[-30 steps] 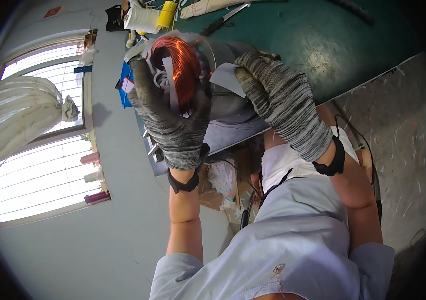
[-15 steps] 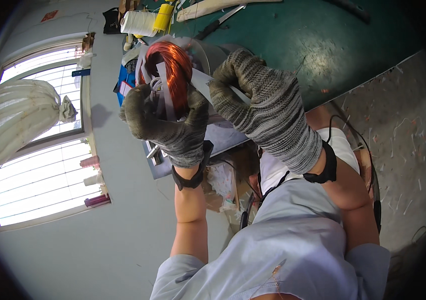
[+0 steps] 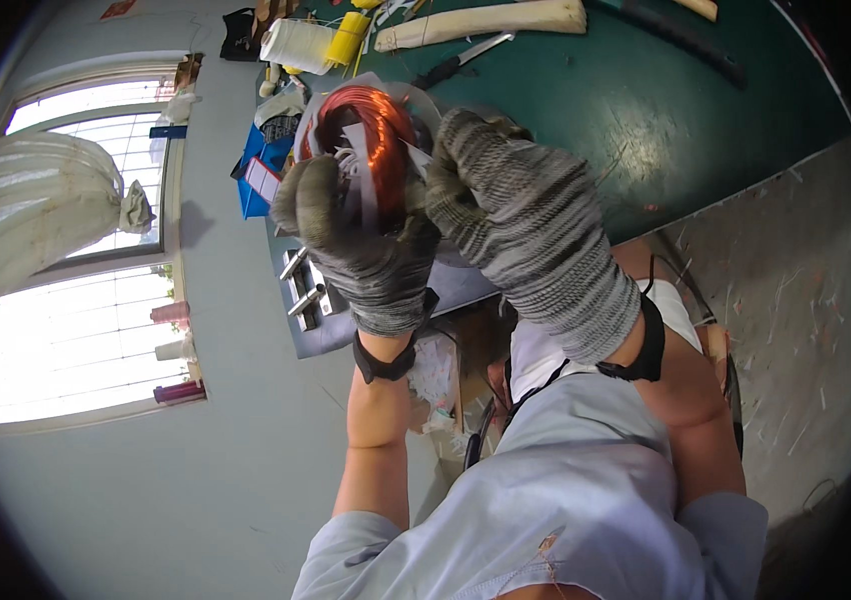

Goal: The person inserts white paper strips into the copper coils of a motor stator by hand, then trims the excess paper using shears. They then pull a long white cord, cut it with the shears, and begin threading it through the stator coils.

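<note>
A bundle of copper-coloured wire (image 3: 378,125) arches out of a round part whose pale rim shows behind it. Likely it is a motor winding. White strips (image 3: 358,150) and white leads stand inside the arch. My left hand (image 3: 356,245), in a grey knitted glove, has its fingers curled round the near side of the winding. At the winding's right side my gloved right hand (image 3: 526,215) pinches a white sheet strip (image 3: 419,158), of which only a small end shows. The fingertips of both hands are partly hidden by the gloves.
On the green table (image 3: 666,140) lie a knife (image 3: 461,62), a pale wooden stick (image 3: 486,25) and a dark long-handled tool (image 3: 686,45). White (image 3: 298,46) and yellow thread spools (image 3: 348,38) stand at the far left. Metal fittings (image 3: 308,290) sit left of my left hand; a barred window is beyond.
My right hand has come in closer to the winding with the white strip, and less of the strip shows. My left hand's fingers have closed in more. The whole view has shifted slightly.
</note>
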A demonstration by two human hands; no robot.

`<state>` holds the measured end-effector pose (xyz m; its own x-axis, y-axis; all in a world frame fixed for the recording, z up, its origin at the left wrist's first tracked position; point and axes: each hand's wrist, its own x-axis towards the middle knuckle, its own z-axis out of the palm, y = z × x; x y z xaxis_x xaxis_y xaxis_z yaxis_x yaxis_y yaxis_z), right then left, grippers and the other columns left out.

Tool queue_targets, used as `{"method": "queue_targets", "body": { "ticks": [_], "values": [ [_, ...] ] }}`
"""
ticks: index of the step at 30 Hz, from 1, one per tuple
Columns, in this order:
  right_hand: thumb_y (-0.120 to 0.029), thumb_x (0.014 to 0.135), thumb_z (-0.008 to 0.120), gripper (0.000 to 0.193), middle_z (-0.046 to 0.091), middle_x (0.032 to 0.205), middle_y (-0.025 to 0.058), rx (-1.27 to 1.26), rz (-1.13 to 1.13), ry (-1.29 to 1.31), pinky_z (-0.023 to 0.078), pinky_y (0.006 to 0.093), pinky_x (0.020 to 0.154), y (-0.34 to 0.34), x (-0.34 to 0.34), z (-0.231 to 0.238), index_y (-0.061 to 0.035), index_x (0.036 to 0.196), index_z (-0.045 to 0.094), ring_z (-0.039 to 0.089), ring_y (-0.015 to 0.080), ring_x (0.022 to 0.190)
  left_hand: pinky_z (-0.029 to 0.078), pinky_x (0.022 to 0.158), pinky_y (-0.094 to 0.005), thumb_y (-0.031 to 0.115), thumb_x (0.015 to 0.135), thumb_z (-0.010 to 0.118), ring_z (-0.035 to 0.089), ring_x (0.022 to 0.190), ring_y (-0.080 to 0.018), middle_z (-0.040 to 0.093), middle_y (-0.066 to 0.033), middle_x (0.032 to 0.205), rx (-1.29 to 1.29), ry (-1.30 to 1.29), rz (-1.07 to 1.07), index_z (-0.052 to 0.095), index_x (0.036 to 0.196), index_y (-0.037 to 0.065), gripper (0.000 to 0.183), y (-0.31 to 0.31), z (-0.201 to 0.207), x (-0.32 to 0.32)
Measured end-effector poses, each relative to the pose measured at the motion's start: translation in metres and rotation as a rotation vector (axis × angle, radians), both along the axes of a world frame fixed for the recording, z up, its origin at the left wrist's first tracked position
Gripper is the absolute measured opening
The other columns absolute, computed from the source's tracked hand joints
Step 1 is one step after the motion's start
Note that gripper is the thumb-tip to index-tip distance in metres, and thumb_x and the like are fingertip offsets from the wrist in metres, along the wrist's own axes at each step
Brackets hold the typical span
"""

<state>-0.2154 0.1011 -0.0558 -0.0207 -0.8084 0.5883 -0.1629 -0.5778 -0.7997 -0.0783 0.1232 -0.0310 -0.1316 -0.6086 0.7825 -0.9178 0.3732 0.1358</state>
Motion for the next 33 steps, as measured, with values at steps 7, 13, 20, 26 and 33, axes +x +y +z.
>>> {"method": "queue_targets", "body": {
  "ticks": [7,13,20,26,33],
  "values": [
    [-0.011,0.074,0.064,0.019,0.059,0.073,0.0124,-0.042,0.027,-0.087,0.048,0.0346,0.058,-0.011,-0.005,-0.005,-0.0031,0.088,0.054,0.060,0.0304,0.066,0.040,0.084,-0.0411,0.022,0.060,0.075,0.044,0.104,-0.0304,0.040,-0.0152,0.110,-0.029,-0.220,0.115,0.038,0.120,0.007,0.073,0.000,0.002,-0.002],
    [-0.015,0.079,0.061,0.024,0.061,0.084,0.0146,-0.098,-0.066,0.063,0.049,0.0374,0.065,-0.017,0.000,-0.002,-0.0013,0.098,0.056,0.060,0.0316,0.074,0.038,0.086,-0.0434,0.006,0.058,0.067,0.044,0.102,-0.0352,0.043,-0.0179,0.110,-0.038,-0.103,0.103,0.042,0.117,0.008,0.064,-0.010,0.001,-0.017],
    [-0.011,0.083,0.056,0.019,0.059,0.085,0.0141,-0.149,0.254,0.300,0.046,0.0348,0.071,-0.080,-0.014,0.003,-0.0020,0.100,0.057,0.060,0.0241,0.077,0.038,0.089,-0.0388,0.009,0.071,0.064,0.048,0.101,-0.0319,0.043,-0.0185,0.116,0.192,-0.094,0.088,0.041,0.122,0.002,0.056,0.008,0.033,-0.026],
    [-0.014,0.087,0.053,0.019,0.060,0.091,0.0141,-0.398,0.194,0.497,0.045,0.0329,0.077,-0.094,-0.012,0.011,-0.0005,0.100,0.057,0.058,0.0278,0.086,0.014,0.107,-0.0502,0.023,0.066,0.067,0.009,0.131,-0.0469,0.005,-0.0289,0.142,0.461,0.096,0.059,0.018,0.136,-0.001,0.089,0.070,-0.011,0.009],
    [-0.016,0.084,0.057,0.016,0.055,0.071,0.0140,-0.469,0.085,0.404,0.045,0.0357,0.059,-0.090,-0.014,0.002,-0.0016,0.091,0.054,0.056,0.0308,0.065,0.030,0.100,-0.0486,0.044,0.077,0.057,0.037,0.122,-0.0390,0.039,-0.0217,0.133,0.781,0.473,-0.527,0.056,0.114,0.003,0.055,0.088,0.120,0.091]
  ]
}}
